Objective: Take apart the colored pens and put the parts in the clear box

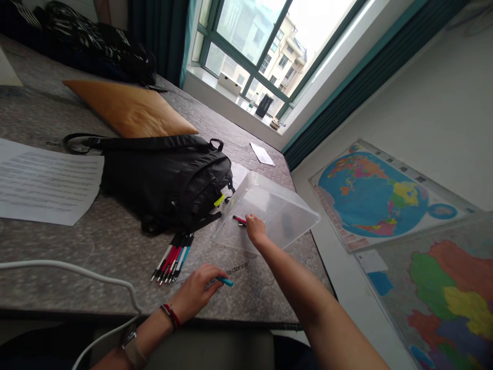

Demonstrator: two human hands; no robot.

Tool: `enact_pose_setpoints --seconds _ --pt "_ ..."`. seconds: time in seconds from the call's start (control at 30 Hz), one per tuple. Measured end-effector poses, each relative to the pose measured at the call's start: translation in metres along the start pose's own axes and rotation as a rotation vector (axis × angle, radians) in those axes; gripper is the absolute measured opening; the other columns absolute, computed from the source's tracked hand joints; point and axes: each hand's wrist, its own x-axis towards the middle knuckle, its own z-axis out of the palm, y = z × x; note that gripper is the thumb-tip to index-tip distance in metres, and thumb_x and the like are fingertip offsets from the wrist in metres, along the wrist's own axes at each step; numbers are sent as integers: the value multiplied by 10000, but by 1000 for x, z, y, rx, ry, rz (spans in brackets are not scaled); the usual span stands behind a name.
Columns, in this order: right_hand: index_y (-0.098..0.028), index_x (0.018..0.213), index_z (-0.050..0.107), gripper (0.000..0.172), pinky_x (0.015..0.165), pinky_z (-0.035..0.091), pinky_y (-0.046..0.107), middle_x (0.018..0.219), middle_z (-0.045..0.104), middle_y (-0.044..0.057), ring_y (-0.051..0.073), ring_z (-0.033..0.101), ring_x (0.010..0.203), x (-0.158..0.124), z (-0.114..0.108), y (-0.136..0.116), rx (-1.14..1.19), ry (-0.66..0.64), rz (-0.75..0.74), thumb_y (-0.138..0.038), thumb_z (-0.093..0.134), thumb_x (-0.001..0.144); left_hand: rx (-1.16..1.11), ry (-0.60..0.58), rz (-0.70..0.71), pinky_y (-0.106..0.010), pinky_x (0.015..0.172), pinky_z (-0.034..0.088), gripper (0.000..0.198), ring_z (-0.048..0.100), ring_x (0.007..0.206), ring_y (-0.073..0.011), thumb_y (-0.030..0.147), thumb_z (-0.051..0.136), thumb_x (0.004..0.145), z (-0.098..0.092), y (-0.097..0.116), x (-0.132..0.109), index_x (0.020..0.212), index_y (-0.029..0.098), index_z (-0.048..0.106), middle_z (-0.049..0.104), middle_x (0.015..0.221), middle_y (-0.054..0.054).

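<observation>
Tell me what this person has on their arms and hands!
Both arms are bare, with no sleeves, and the left hand and right hand have no gloves. The left wrist wears a red and dark cord bracelet. Farther up that arm is a wristwatch with a dark face and a pale strap.

This is a bedroom in a home. A bare quilted mattress (227, 154) with an orange cushion (127, 108) on it takes up much of the view, and teal curtains (339, 97) frame a wide window (246, 46) facing an apartment block (285, 61). A world map (370, 195) and a colourful regional map (442, 298) cover the wall.
</observation>
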Motion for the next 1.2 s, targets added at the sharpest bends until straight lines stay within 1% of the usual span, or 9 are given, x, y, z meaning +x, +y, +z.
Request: enact_pose_setpoints --seconds 0.1,0.27,0.43,0.57,0.73,0.83,0.93,1.07,1.2 --pt "-156 1099 626 273 775 463 278 1071 669 147 213 675 963 4 2 -5 11 -5 11 -112 384 982 -3 -2 7 -313 924 458 182 617 997 -194 277 530 920 1 2 -1 989 267 698 709 996 -20" --pt "-140 1088 650 284 785 474 284 1067 680 152 229 684 965 9 8 -4 17 -13 -10 -97 396 968 7 13 27 -310 929 468 178 623 996 -189 258 536 911 3 5 -3 986 276 696 708 989 -13" --pt "-129 1122 655 311 804 483 286 1120 659 167 232 685 979 14 11 -1 32 -63 -41 -85 393 960 5 68 39 -299 893 503 190 648 958 -191 303 526 921 5 4 -2 979 271 705 715 964 -32" --pt "-127 1093 677 318 811 494 297 1123 663 157 241 682 983 16 7 2 33 -85 -68 -76 405 937 15 114 34 -279 856 530 189 670 930 -190 331 534 921 7 2 -1 990 281 703 728 957 -29" --pt "-142 1088 676 283 818 505 302 1125 675 134 245 678 985 13 5 8 25 -103 -118 -84 475 898 45 198 45 -265 834 556 165 693 905 -191 356 565 897 13 -3 -1 975 304 701 742 952 -13" --pt "-136 1052 685 242 827 506 297 1108 681 132 246 672 995 13 6 12 24 -115 -146 -90 539 865 57 219 57 -265 818 567 165 702 890 -197 381 574 888 13 -5 0 973 316 700 748 945 -11" --pt "-131 1043 683 216 834 505 302 1102 679 136 249 665 1002 15 7 15 30 -110 -157 -116 581 853 58 236 38 -264 807 573 178 706 877 -195 404 573 889 12 -7 1 975 319 702 753 948 -6" --pt "-151 1048 677 249 825 492 283 1099 676 127 233 656 1017 12 12 17 37 -55 -113 -74 500 890 66 291 39 -265 799 582 198 713 855 -197 440 593 873 13 -14 2 977 322 714 762 946 -5" --pt "-179 976 695 300 778 479 265 1047 684 113 224 665 975 3 26 19 105 47 33 -53 434 899 64 341 48 -257 787 590 221 721 802 -193 466 627 845 17 -25 4 972 321 736 773 936 -4"
